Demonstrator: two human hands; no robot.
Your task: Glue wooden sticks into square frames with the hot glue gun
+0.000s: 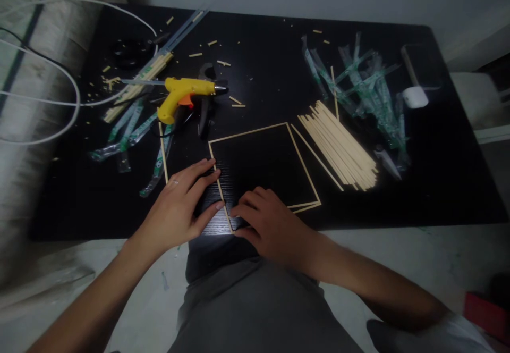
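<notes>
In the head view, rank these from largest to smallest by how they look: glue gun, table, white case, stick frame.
1. Table
2. Stick frame, judged by its whole outline, though the hands partly cover it
3. Glue gun
4. White case

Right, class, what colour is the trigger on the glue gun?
Orange: the trigger stands out against the yellow glue gun, best seen in the head view.

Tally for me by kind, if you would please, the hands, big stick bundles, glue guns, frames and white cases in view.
Left hand and right hand: 2 hands
Left bundle and right bundle: 2 bundles
Glue gun: 1
Frame: 1
White case: 1
Total: 7
</notes>
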